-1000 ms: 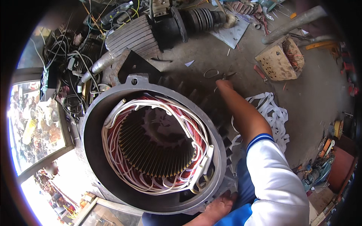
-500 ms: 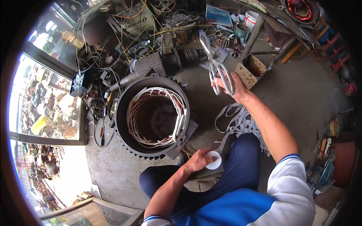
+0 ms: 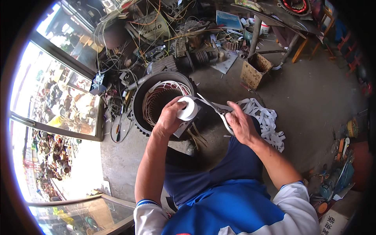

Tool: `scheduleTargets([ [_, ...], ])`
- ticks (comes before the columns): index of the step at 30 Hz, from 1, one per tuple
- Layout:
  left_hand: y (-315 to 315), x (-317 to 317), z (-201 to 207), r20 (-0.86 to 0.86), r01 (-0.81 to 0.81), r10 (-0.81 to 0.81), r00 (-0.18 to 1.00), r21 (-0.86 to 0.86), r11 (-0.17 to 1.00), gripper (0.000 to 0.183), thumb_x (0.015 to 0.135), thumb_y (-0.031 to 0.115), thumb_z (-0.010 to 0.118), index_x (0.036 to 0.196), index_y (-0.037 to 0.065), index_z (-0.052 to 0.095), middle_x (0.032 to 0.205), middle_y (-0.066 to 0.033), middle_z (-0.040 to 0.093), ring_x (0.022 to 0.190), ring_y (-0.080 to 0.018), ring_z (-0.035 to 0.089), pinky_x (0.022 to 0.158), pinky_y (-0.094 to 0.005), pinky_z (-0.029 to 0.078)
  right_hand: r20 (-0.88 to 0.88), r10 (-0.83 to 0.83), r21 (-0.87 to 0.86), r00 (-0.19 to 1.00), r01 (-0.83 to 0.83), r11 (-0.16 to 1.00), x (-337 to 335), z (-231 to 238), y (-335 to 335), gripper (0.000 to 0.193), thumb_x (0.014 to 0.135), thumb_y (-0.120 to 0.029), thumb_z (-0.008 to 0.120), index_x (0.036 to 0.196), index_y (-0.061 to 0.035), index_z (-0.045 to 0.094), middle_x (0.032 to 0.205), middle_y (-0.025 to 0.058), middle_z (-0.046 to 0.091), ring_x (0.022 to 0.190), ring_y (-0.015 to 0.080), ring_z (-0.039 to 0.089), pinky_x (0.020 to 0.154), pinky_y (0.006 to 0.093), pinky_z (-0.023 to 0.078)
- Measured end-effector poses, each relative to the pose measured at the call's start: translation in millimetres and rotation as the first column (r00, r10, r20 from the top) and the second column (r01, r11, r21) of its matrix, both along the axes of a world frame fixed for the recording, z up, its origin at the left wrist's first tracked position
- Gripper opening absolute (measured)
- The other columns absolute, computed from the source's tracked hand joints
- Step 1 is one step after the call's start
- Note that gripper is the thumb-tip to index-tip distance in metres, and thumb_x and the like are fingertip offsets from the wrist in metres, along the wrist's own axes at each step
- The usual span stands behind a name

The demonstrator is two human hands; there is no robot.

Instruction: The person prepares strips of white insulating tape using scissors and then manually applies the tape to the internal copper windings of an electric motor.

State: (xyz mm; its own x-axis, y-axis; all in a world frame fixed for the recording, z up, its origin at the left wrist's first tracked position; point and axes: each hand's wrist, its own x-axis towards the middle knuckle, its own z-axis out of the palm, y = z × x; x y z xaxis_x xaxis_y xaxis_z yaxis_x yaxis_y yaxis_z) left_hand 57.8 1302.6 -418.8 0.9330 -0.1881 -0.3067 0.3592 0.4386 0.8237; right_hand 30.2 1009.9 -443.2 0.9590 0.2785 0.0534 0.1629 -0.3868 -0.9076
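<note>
My left hand (image 3: 170, 116) grips a roll of white tape (image 3: 188, 109), raised in front of the motor stator. Scissors (image 3: 217, 110) with long metal blades are in my right hand (image 3: 241, 124); the blades point toward the roll and look parted. A strip of tape appears to run from the roll toward my right hand, though the blades partly cover it. Behind my left hand stands the round motor stator (image 3: 138, 102), its dark ribbed housing holding white and red wire windings (image 3: 150, 102). A heap of loose white tape (image 3: 263, 119) lies beside my right leg.
A rusty square tin (image 3: 250, 75) stands on the floor beyond my right hand. Farther back lie a ribbed motor (image 3: 162, 65), tangled wires and scrap parts. A glass door frame (image 3: 58, 132) is at the left, and a workbench (image 3: 274, 19) at the far right.
The scissors have come down and in toward the tape roll. My left hand has lifted the roll up from my lap. The view has shifted, too.
</note>
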Motion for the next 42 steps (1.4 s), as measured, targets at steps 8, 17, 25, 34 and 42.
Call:
scheduleTargets([
  [8, 28, -14, 36, 0.057, -0.058, 0.053, 0.997, 0.085, 0.995, 0.028, 0.104, 0.024, 0.060, 0.122, 0.002, 0.065, 0.106, -0.0063, 0.070, 0.092, -0.0161, 0.068, 0.081, -0.0313, 0.057, -0.406, 0.600, 0.872, 0.690, 0.095, 0.480, -72, -25, 32, 0.081, 0.088, -0.002, 0.054, 0.163, -0.0076, 0.024, 0.131, 0.0069, 0.056, 0.114, 0.0173, 0.056, 0.095, 0.0326, 0.049],
  [17, 31, -55, 50, 0.054, -0.041, 0.035, 0.998, 0.110, 0.993, 0.030, 0.099, 0.019, 0.064, 0.121, 0.000, 0.064, 0.102, -0.0074, 0.071, 0.089, -0.0174, 0.070, 0.082, -0.0310, 0.058, -0.438, 0.734, 0.856, 0.519, -0.009, 0.517, -95, -30, 35, 0.044, 0.102, -0.035, 0.065, 0.132, -0.0099, 0.046, 0.096, 0.0074, 0.061, 0.085, 0.0179, 0.066, 0.076, 0.0386, 0.059],
  [25, 21, -99, 42, 0.173, 0.049, -0.060, 0.983, 0.066, 0.997, 0.027, 0.093, 0.029, 0.076, 0.095, 0.003, 0.068, 0.092, -0.0032, 0.067, 0.075, -0.0117, 0.060, 0.068, -0.0259, 0.050, -0.254, 0.867, 0.961, 0.430, 0.013, 0.275, -70, 8, 52, 0.051, 0.102, -0.044, 0.063, 0.132, -0.0067, 0.047, 0.091, 0.0068, 0.060, 0.078, 0.0157, 0.062, 0.068, 0.0329, 0.055],
  [34, 17, -108, 35, 0.243, 0.289, -0.354, 0.903, 0.264, 0.920, 0.080, 0.100, 0.024, 0.069, 0.163, 0.006, 0.023, 0.106, -0.0068, 0.068, 0.091, -0.0141, 0.064, 0.079, -0.0303, 0.051, -0.307, 0.859, 0.912, 0.410, -0.132, 0.389, -68, 53, 50, 0.077, 0.089, -0.060, 0.072, 0.135, -0.0031, 0.050, 0.089, 0.0068, 0.059, 0.079, 0.0175, 0.062, 0.066, 0.0308, 0.051],
  [42, 11, -112, 14, 0.281, 0.218, -0.367, 0.887, 0.445, 0.869, 0.026, 0.104, 0.027, 0.063, 0.103, 0.003, 0.074, 0.085, 0.0002, 0.070, 0.078, -0.0082, 0.060, 0.069, -0.0266, 0.050, -0.335, 0.808, 0.833, 0.484, -0.248, 0.494, -79, 60, 43, 0.080, 0.085, -0.064, 0.075, 0.131, -0.0028, 0.051, 0.090, 0.0048, 0.059, 0.077, 0.0147, 0.058, 0.067, 0.0293, 0.044],
])
